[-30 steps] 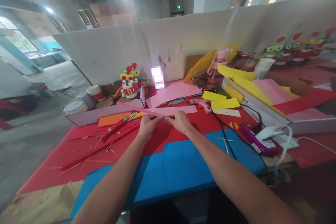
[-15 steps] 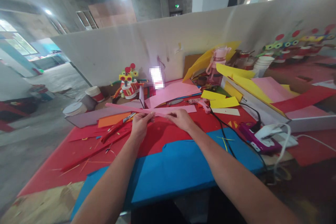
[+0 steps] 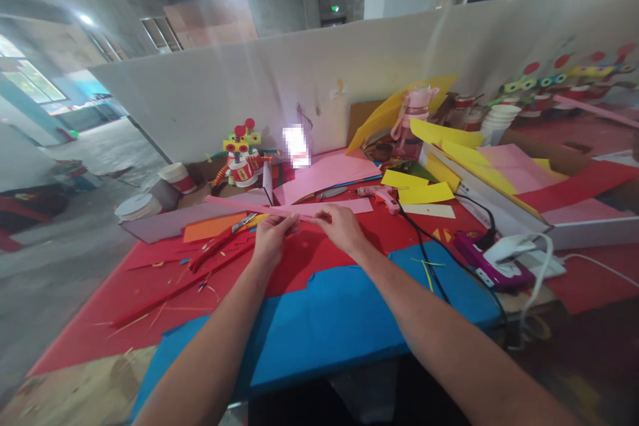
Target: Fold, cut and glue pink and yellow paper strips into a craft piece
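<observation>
A long, narrow pink paper strip (image 3: 239, 204) runs through both of my hands, above the red table covering (image 3: 304, 256). My left hand (image 3: 272, 236) pinches it, and the strip's long end sticks out to the left. Close beside it, my right hand (image 3: 339, 225) pinches the strip's right end between thumb and fingers. Behind the hands lie a wider pink paper strip (image 3: 357, 206) and larger pink paper sheets (image 3: 332, 173). A utility knife (image 3: 243, 222) rests left of my left hand.
A pink glue gun (image 3: 379, 198) and yellow paper pieces (image 3: 426, 194) lie to the right. A purple power strip (image 3: 486, 259) trails cables. Paper-cup robots (image 3: 242, 163) stand at the back left. A box (image 3: 499, 193) of coloured paper sits right. Blue paper (image 3: 329, 319) covers the front edge.
My two hands have come slightly closer together on the pink strip, the left shifting a little right. A pink strip has come into view at the far right, where the background person has also moved.
</observation>
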`<state>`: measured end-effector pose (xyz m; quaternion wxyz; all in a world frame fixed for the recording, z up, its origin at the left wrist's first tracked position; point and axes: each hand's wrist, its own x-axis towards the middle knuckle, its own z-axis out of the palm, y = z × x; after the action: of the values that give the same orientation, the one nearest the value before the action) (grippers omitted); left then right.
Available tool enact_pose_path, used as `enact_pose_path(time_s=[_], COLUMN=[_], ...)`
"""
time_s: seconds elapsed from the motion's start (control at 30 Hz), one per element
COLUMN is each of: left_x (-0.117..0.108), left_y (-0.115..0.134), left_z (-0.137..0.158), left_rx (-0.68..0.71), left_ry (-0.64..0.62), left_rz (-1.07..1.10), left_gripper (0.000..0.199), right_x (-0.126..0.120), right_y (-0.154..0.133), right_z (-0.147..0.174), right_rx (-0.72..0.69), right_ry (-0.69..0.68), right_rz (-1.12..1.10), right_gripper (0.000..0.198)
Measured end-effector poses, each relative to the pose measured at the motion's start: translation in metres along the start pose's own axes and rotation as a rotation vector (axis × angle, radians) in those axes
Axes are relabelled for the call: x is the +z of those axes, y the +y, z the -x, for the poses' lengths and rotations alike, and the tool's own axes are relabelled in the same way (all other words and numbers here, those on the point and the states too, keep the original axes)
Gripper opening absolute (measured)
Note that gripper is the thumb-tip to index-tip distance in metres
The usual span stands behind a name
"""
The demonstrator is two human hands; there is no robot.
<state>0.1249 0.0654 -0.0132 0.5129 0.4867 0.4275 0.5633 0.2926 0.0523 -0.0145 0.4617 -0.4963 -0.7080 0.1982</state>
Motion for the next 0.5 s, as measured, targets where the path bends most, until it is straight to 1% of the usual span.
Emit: enact_pose_path(time_s=[0.1,0.3,0.43,0.5], left_x=[0.0005,0.0021,0.0016,0.0011], left_y=[-0.0007,0.0008,-0.002,-0.0049], left_z=[-0.0002,0.0011,0.0006,0.0001], left_rx=[0.013,0.029,0.026,0.04], left_ry=[0.011,0.007,0.02,0.02], left_rz=[0.015,0.004,-0.035,-0.084], left_gripper=[0.025,0.024,0.025,0.025], right_x=[0.0015,0.0045,0.0032,0.0036], right_y=[-0.0003,0.0011,0.0026,0.0033], right_z=[0.0002,0.0012,0.0017,0.002], right_rx=[0.012,0.054,0.074,0.071], right_ry=[0.017,0.017,-0.024,-0.054], right_rz=[0.02,-0.013,-0.02,-0.004], right_gripper=[0.012,0.014,0.007,0.008])
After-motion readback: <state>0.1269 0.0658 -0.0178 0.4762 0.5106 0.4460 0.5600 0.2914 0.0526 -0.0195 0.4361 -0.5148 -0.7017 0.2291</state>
